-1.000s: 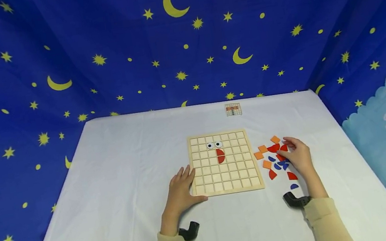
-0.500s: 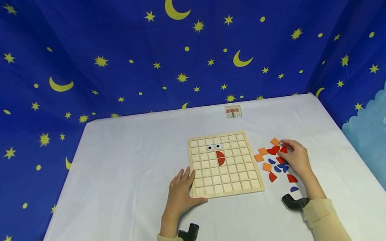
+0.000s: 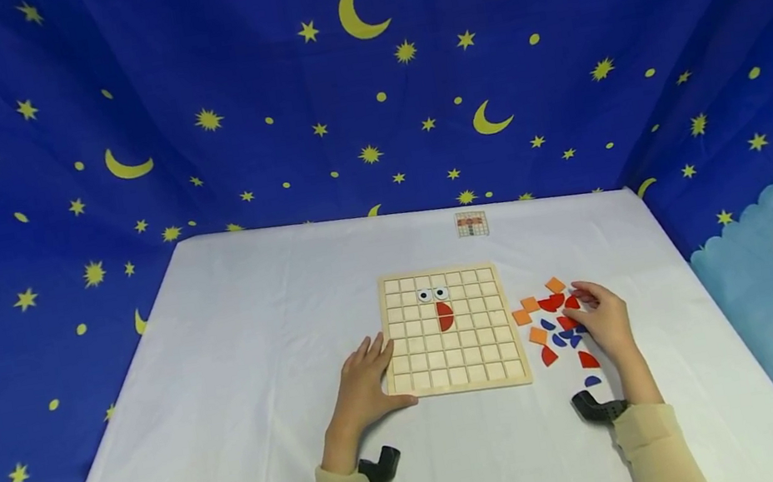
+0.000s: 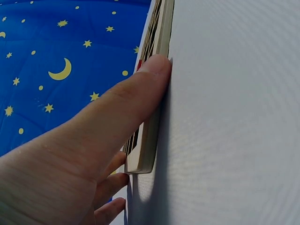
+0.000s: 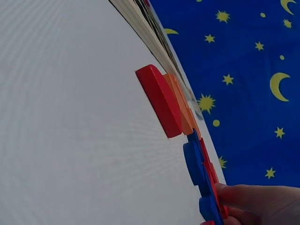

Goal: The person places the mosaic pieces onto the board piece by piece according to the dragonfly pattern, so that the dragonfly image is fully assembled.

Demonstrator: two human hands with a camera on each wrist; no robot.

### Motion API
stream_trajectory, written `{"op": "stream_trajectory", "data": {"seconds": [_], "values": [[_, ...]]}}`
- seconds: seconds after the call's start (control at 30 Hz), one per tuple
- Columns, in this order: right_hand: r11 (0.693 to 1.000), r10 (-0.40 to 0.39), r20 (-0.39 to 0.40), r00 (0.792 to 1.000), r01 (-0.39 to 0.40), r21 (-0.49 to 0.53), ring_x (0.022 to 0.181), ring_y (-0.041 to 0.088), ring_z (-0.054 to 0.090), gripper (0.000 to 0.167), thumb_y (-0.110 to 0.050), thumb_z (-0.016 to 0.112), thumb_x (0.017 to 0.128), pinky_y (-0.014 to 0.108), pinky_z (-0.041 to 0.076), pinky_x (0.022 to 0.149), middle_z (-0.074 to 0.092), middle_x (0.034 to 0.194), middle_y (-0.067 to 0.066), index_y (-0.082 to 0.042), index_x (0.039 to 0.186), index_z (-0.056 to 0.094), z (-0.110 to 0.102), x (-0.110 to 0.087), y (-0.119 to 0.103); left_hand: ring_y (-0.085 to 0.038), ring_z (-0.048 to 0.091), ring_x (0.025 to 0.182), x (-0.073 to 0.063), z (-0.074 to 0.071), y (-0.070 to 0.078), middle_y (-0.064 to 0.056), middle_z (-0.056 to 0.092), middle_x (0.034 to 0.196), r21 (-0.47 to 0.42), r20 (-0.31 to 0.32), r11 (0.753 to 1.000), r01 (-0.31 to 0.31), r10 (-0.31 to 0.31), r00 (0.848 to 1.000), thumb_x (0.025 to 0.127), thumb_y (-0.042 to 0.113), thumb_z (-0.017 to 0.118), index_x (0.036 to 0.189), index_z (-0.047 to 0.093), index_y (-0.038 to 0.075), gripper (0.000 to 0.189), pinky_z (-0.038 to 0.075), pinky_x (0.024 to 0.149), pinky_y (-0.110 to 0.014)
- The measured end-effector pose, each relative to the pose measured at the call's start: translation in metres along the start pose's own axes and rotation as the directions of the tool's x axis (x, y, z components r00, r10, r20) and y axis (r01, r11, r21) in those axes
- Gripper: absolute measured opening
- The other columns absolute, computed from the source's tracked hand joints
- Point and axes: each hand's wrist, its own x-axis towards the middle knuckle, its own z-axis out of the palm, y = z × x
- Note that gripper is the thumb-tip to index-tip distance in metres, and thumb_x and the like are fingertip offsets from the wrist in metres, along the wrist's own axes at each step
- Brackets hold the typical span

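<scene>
Blue curtain with yellow stars and moons: left side, top and upper right of frame. White tabletop fills the middle and bottom. Black wrist camera lower centre, on the left wrist. Left of the two hands, the left hand, is spread wide: fingers fairly straight at the board's left edge, thumb against the near edge. Grid board is centre frame, flat. Two eye discs sit side by side in its upper cells; two red quarters under the right-hand one form a half-disc, curve facing right. Pattern card lies beyond the board, upper centre-right. Right of the board, loose pile: four orange squares, several blue half-discs, more red pieces, some overlapping. Right hand is at the pile's right side, thumb and index a small gap apart; right wrist view has the thumb touching red. Can't tell if a piece is gripped. Pale-blue cloth, far right.
</scene>
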Motion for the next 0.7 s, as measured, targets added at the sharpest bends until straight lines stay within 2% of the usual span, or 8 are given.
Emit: {"op": "stream_trajectory", "data": {"seconds": [0.13, 0.33, 0.5, 0.57, 0.7], "values": [[1.000, -0.006, -0.016, 1.000, 0.006, 0.002, 0.109, 0.034, 0.056, 0.048, -0.008, 0.070, 0.085, 0.050, 0.043, 0.100, 0.062, 0.120, 0.023, 0.000, 0.130, 0.054, -0.002, -0.001, -0.007, -0.039, 0.026, 0.143, 0.000, -0.001, 0.001, -0.019, 0.035, 0.152, -0.001, 0.007, 1.000, -0.007, 0.007, 1.000, 0.063, 0.046, 0.084, 0.143, 0.041, 0.002, 0.101, 0.024, 0.114, -0.055], [0.993, -0.104, -0.044, 0.994, 0.106, 0.057, 0.107, 0.037, 0.055, 0.047, -0.006, 0.070, 0.083, 0.053, 0.043, 0.098, 0.061, 0.117, 0.024, 0.002, 0.127, 0.056, -0.001, 0.007, -0.038, -0.039, 0.026, 0.144, 0.006, -0.006, 0.003, -0.019, 0.034, 0.152, 0.007, -0.009, 1.000, -0.010, 0.010, 1.000, 0.063, 0.045, 0.084, 0.143, 0.042, 0.002, 0.100, 0.023, 0.114, -0.055], [0.987, -0.132, -0.044, 0.990, 0.135, 0.087, 0.100, 0.032, 0.058, 0.047, -0.004, 0.072, 0.081, 0.047, 0.049, 0.089, 0.063, 0.115, 0.022, 0.002, 0.126, 0.058, 0.010, 0.011, -0.056, -0.039, 0.025, 0.144, 0.006, -0.006, 0.003, -0.018, 0.033, 0.153, -0.005, -0.002, 1.000, -0.005, 0.005, 1.000, 0.063, 0.046, 0.083, 0.143, 0.041, 0.003, 0.100, 0.022, 0.115, -0.055], [0.987, -0.116, -0.024, 0.993, 0.118, 0.106, 0.102, 0.032, 0.059, 0.047, -0.004, 0.072, 0.081, 0.046, 0.050, 0.091, 0.063, 0.119, 0.021, 0.001, 0.126, 0.058, 0.016, 0.011, -0.061, -0.040, 0.025, 0.144, 0.004, -0.005, 0.002, -0.019, 0.034, 0.152, -0.014, -0.001, 1.000, -0.004, 0.004, 1.000, 0.063, 0.045, 0.084, 0.143, 0.042, 0.002, 0.100, 0.023, 0.114, -0.055], [0.980, -0.134, -0.005, 0.991, 0.133, 0.149, 0.106, 0.035, 0.060, 0.047, -0.004, 0.073, 0.080, 0.049, 0.047, 0.098, 0.063, 0.120, 0.023, 0.004, 0.124, 0.058, 0.025, 0.013, -0.072, -0.039, 0.026, 0.144, 0.001, -0.005, 0.002, -0.019, 0.034, 0.152, -0.013, 0.002, 1.000, -0.005, 0.005, 1.000, 0.063, 0.046, 0.083, 0.143, 0.042, 0.002, 0.100, 0.023, 0.114, -0.055]]}}
